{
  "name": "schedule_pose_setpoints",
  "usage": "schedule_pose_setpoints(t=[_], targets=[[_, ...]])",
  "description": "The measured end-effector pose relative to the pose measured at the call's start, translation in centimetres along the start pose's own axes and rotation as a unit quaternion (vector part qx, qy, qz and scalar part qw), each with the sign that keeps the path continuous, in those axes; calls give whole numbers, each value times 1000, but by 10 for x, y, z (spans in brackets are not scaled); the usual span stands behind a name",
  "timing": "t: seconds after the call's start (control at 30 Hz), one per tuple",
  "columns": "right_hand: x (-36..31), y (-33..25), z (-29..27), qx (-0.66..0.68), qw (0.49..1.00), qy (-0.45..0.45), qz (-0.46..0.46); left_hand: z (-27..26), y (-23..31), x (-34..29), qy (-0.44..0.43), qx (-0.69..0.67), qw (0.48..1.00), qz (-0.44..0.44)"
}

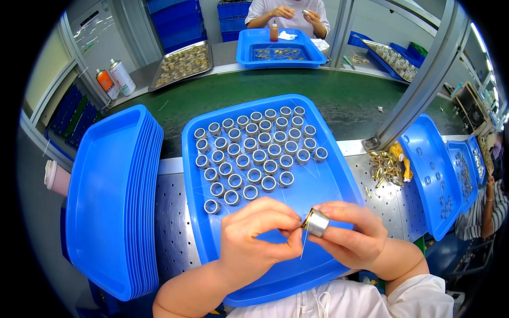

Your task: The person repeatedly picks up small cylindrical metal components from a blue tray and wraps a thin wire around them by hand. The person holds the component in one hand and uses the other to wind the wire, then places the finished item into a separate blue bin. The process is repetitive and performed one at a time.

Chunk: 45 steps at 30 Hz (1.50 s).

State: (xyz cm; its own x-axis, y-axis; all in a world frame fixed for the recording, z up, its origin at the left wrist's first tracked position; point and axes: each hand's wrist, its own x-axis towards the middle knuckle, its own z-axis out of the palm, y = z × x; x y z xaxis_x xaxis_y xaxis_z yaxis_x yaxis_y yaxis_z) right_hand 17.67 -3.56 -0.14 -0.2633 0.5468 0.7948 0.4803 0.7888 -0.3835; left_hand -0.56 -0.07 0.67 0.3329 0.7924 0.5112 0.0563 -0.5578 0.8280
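Over the near part of a blue tray, my right hand grips a short silver metal cylinder between thumb and fingers. The cylinder is tilted, its dark open end facing my left hand. My left thumb and fingers are pinched together at that end; what lies between them is too small to make out. A thin pale wire hangs down from the same end. Farther back in the tray, several similar metal rings stand upright in rows, fine wires trailing from some.
Stacked blue trays stand at the left, beside a lidded cup. Small brass-coloured parts lie right, near a metal post and another blue tray. Across a green belt, another person works at a blue tub.
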Motion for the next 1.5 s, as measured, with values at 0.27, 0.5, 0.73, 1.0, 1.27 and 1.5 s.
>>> schedule_pose_setpoints(t=[0.27, 0.5, 0.73, 1.0, 1.27, 1.5], targets=[[0, -2, -3, 30, 998, 0, 57, -1, 1, 0, -12, 0, 1000, -10], [-3, 8, -8, 171, 976, 1, 137, 1, 0, 3, -53, -187, 974, -119], [-2, 4, -9, 270, 937, -9, 221, -4, -1, 3, -115, -140, 981, -68], [-6, 4, -6, 377, 868, 2, 323, 1, -1, 2, -6, 63, 996, 60], [-3, 1, -6, 292, 906, -20, 307, 2, -5, 0, 19, 114, 988, 107], [-4, 1, -3, 289, 911, -6, 293, 1, -3, -1, 18, 120, 987, 104]])
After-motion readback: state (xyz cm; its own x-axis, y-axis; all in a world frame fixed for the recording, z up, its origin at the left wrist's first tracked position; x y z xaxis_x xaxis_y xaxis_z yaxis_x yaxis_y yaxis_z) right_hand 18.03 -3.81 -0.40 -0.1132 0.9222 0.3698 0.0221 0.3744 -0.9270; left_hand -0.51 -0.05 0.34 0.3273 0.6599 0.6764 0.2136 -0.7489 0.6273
